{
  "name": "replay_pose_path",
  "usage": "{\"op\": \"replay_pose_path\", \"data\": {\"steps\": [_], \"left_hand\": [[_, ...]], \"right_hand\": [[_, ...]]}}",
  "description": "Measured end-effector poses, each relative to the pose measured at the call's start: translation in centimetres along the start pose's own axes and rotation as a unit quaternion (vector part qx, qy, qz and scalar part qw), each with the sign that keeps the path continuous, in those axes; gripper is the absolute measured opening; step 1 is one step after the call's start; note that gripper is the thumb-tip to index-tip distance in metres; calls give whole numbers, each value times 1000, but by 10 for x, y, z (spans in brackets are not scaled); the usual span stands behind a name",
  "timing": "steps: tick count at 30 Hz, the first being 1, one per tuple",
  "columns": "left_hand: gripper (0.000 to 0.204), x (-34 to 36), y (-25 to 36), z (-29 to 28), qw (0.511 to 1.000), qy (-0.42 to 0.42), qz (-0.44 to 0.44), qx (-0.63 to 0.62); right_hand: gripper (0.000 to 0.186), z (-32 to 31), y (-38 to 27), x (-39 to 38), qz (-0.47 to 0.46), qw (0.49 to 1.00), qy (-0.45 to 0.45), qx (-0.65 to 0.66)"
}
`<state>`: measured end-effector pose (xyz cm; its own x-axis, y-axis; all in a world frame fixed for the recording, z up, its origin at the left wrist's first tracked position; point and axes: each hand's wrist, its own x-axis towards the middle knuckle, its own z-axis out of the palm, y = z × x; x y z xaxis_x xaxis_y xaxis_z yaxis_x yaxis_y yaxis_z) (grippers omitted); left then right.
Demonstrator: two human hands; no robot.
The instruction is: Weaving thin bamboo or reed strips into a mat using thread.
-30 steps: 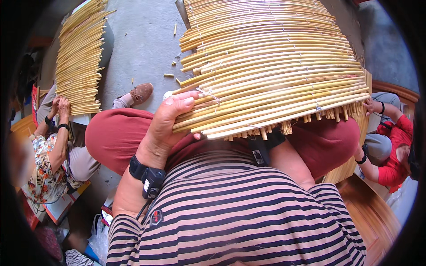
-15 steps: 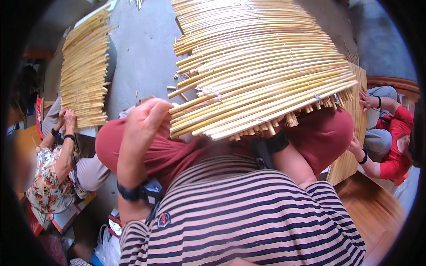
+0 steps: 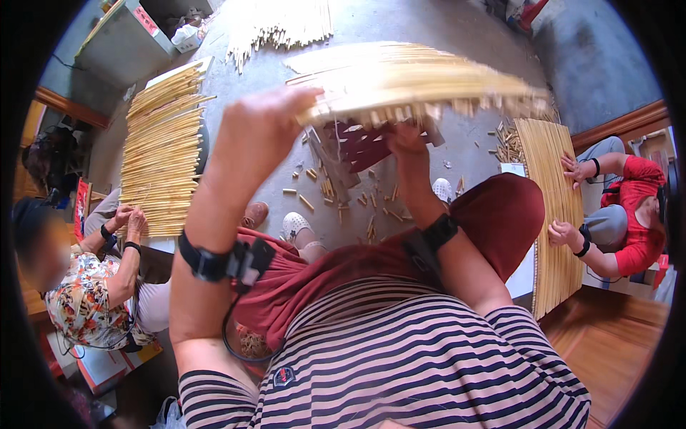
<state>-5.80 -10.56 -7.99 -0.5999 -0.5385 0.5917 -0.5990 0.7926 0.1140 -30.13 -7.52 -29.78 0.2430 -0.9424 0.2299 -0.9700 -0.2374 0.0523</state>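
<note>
Raised in front of me is a tied mat of pale yellow sticks (image 3: 421, 75), seen nearly edge-on and blurred. My left hand (image 3: 264, 129) grips its near left edge, fingers closed and smeared by motion. My right hand (image 3: 408, 141) is closed under the mat toward the right, seemingly gripping its underside; the fingertips are partly hidden. Beneath the mat stands a low grey support with a dark red lattice top (image 3: 361, 150), and short cut stick pieces (image 3: 306, 200) lie scattered on the floor around it.
On my left a co-worker (image 3: 89, 286) handles a stick mat (image 3: 161, 150). On my right another person (image 3: 632, 214) has both hands at a stick mat (image 3: 547, 207) on a board. More sticks (image 3: 279, 32) lie farther ahead. My bent knee (image 3: 511, 214) is below the raised mat.
Both arms have lifted the mat up and away from my lap, exposing the lattice support, floor and my right hand. My left hand has risen with the mat.
</note>
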Motion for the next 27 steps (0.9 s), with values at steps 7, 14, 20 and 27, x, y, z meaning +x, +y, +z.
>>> {"op": "replay_pose_path", "data": {"steps": [7,14,20,27], "left_hand": [[37,36,-88,-18,970,-16,-215,-115],[36,21,-140,-1,885,-59,-344,-309],[21,8,-121,-24,842,-29,-385,-376],[29,7,-87,-47,822,-91,-430,-362]], "right_hand": [[52,39,-28,-41,118,848,154,493],[47,39,-90,-11,299,199,-153,921],[30,17,5,-56,474,284,81,830],[19,-50,-28,-65,544,143,18,827]]}}
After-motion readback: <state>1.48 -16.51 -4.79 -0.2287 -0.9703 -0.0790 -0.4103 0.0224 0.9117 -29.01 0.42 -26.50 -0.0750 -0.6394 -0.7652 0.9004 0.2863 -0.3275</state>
